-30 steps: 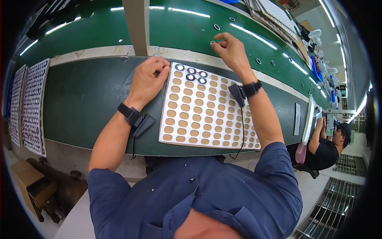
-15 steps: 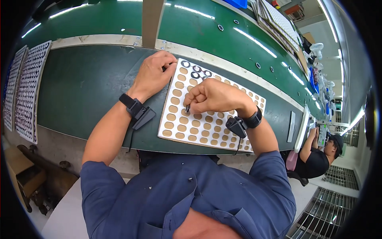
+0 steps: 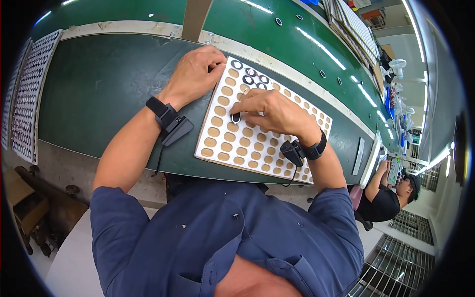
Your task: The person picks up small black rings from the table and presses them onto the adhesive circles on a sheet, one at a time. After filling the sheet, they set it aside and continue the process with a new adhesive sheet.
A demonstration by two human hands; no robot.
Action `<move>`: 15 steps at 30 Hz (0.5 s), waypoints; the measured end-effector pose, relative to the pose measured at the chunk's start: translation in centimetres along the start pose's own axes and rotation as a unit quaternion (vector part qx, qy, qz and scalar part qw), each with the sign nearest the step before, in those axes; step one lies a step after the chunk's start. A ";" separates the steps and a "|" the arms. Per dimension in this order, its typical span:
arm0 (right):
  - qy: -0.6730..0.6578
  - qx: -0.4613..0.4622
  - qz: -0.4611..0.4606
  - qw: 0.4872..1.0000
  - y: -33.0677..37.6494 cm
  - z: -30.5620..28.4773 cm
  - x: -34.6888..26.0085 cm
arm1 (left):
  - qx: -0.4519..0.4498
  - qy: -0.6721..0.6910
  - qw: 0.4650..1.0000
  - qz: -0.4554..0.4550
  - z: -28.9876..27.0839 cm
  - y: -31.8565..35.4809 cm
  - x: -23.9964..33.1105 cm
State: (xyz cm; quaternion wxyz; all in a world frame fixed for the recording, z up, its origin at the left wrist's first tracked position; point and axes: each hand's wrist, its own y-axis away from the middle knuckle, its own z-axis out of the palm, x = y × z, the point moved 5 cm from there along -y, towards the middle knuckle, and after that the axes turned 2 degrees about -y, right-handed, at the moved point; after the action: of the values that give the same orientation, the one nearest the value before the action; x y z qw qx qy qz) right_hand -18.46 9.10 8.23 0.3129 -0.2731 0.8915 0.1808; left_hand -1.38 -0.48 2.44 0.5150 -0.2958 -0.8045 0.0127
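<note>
A white tray board [image 3: 212, 142] with rows of tan oval recesses lies on the dark green bench. Several black ring-shaped parts [image 3: 236, 64] sit in the recesses at its far left corner. My right hand [image 3: 271, 110] is over the left half of the board, its thumb and fingertips closed on a small black oval part with a pale rim [image 3: 236, 118], held just over the recesses. At the board's far left corner, my left hand [image 3: 198, 72] lies curled with its knuckles up, touching the edge; whatever its fingers enclose is hidden.
Filled boards of black rings [image 3: 37, 94] stand at the far left. Beyond a pale rail, a green conveyor belt [image 3: 257, 34] carries a few loose rings [image 3: 279, 22]. An upright post [image 3: 197, 20] rises at the rail. A person [image 3: 386, 195] works at the right.
The black oval part has turned from edge-on to showing its dark face, still in my right hand. The view has shifted slightly; my left hand remains at the board's corner.
</note>
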 end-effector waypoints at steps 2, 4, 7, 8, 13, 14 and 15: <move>0.011 0.013 -0.035 0.999 0.3 0.4 0.2 | 0.001 0.001 1.000 0.000 0.0 0.2 -0.1; 0.032 0.018 -0.045 0.998 0.4 0.7 0.6 | 0.003 0.003 1.000 0.005 0.0 0.0 -0.1; 0.075 0.030 -0.063 0.995 0.5 0.8 0.4 | 0.000 0.000 1.000 0.008 0.1 0.1 -0.1; 0.059 0.076 -0.042 0.994 0.6 0.4 0.3 | -0.003 -0.003 1.000 0.009 0.1 0.2 -0.1; -0.012 0.190 0.157 0.969 -1.3 -2.7 0.2 | -0.005 -0.011 1.000 0.021 -0.1 0.3 0.1; -0.034 0.198 0.236 0.951 -1.7 -3.0 0.6 | -0.009 -0.024 0.999 0.022 -0.1 0.4 0.0; -0.032 0.202 0.236 0.950 -2.1 -3.0 0.9 | -0.012 -0.037 0.999 0.025 -0.2 0.4 0.0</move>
State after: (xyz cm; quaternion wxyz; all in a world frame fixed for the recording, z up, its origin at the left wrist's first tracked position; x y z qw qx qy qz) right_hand -19.17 5.58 9.52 0.3383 0.0200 0.9379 0.0748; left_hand -1.08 -0.23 2.41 0.4811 -0.3213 -0.8152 0.0265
